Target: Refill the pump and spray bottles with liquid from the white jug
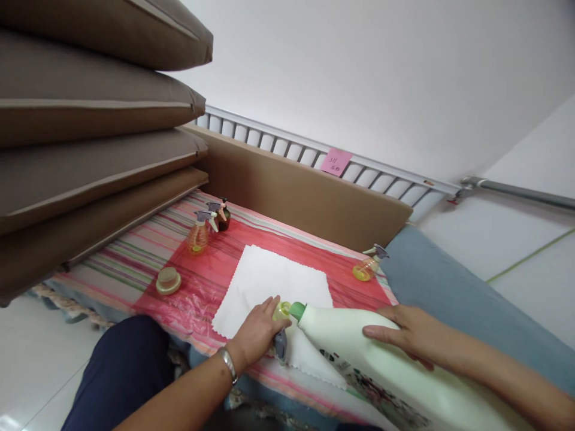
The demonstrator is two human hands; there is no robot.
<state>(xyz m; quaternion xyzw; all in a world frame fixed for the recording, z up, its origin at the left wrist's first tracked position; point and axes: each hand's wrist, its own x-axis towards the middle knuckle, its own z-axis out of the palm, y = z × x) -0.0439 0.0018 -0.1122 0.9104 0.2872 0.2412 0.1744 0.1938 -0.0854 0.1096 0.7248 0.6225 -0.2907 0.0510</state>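
My right hand is wrapped over a large white bottle that lies tilted, its green neck pointing left. My left hand is closed round a small yellowish spray bottle with a grey trigger, held right at the big bottle's neck. Both are over the near edge of a white cloth spread on a red plastic sheet. A metal bracelet sits on my left wrist.
Two orange spray bottles and a dark one stand at the back left, another orange one at the right. A round cap lies at the left. Stacked brown cushions overhang the left; a cardboard panel lines the back.
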